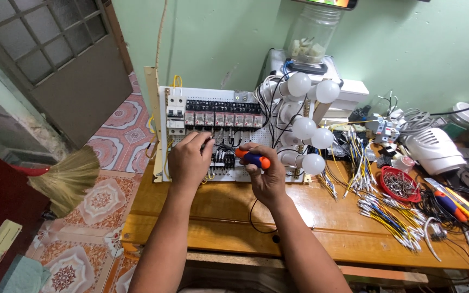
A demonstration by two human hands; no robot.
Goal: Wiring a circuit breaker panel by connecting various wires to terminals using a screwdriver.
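Note:
A white perforated wiring board (191, 97) leans upright on a wooden table (234, 217), carrying a white breaker, a row of black and red relays (222, 114) and several white bulbs (305, 127). My right hand (264, 173) grips a screwdriver with an orange and blue handle (253, 158), its tip pointing left toward small black components low on the board. My left hand (190, 160) rests against the board beside those components, fingers curled on the wiring; what it pinches is hidden.
Bundles of yellow and white wires (386, 214) lie right of the board. A red bowl of small metal parts (400, 184), a cutter knife and another screwdriver (462, 209) sit at the right edge. A jar (310, 35) stands behind. A broom (66, 176) is left of the table.

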